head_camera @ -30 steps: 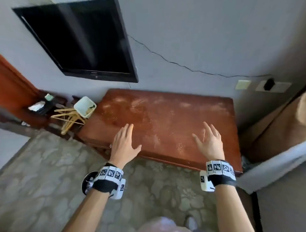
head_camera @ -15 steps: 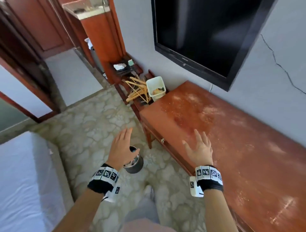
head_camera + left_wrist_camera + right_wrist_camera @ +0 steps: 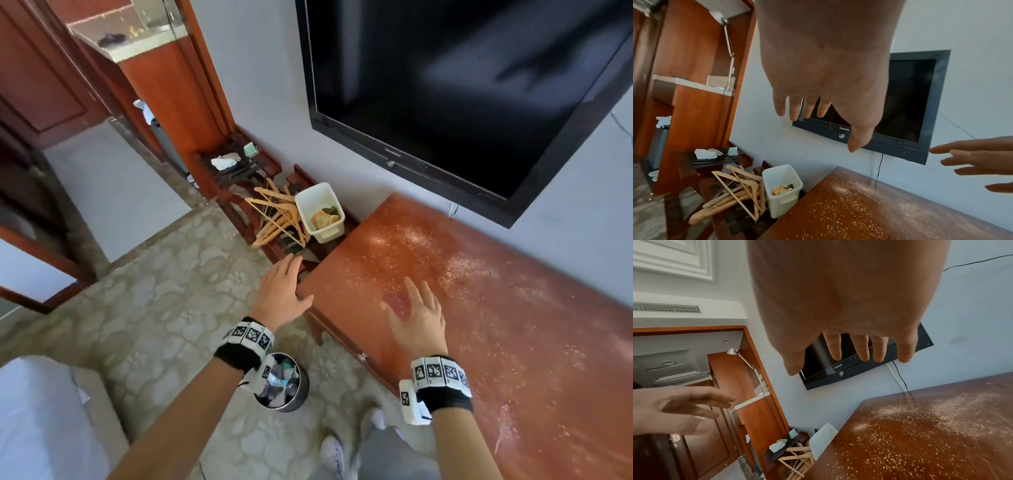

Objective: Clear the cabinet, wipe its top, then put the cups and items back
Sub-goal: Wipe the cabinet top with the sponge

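Note:
The reddish wooden cabinet [image 3: 496,308] runs along the wall on the right; its top [image 3: 869,216] [image 3: 920,434] carries only pale dust and crumbs. My left hand [image 3: 282,291] hovers flat and empty just off the cabinet's left corner, fingers straight. My right hand [image 3: 416,315] is spread above the near left part of the top, holding nothing. No cups are in view. A crumpled white cloth [image 3: 225,161] lies on a dark slatted rack to the left.
A white plastic bin [image 3: 320,212] with scraps and a pile of wooden hangers [image 3: 277,219] stand left of the cabinet. A wall-mounted black TV [image 3: 462,96] hangs above it. A metal waste bin [image 3: 287,390] is on the floor under my left wrist. A bed corner [image 3: 41,421] lies at the lower left.
My view swung left from facing the cabinet head-on to its left end. Both hands stayed open; the left one moved from over the floor to the cabinet's left corner.

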Available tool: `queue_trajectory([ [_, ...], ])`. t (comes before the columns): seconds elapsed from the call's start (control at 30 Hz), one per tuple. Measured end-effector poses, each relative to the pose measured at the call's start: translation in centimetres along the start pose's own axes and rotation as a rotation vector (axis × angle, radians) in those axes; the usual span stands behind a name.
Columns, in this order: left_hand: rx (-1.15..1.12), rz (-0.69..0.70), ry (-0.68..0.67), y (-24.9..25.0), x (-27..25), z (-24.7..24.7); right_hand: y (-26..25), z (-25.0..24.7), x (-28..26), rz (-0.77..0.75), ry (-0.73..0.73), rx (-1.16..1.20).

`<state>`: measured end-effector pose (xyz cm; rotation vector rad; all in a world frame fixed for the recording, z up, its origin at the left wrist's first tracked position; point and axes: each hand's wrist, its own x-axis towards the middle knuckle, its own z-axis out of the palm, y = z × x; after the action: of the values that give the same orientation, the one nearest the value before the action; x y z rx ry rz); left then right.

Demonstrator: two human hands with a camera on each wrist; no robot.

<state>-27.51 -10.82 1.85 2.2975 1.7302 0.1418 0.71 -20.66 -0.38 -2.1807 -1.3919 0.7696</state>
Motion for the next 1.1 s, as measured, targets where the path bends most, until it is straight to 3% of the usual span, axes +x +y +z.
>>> queue_trajectory([
  [0.33,0.086,-0.034,-0.153,-0.9,15.1,0.7,-2.2,-1.1,15.1,0.075,-0.022,0.053],
  [0.6,0.085,-0.021,-0.297,-4.7,29.5,3.9,-5.2,1.1,23.6,0.058,-0.217,-0.078],
  [0.9,0.138,0.03,-0.518,-9.9,51.3,15.5,-4.9,7.6,33.6,0.151,-0.285,-0.065],
  [1.1,0.254,0.191,-0.537,-11.4,61.2,23.6,-5.8,11.6,39.4,0.181,-0.364,-0.151],
])
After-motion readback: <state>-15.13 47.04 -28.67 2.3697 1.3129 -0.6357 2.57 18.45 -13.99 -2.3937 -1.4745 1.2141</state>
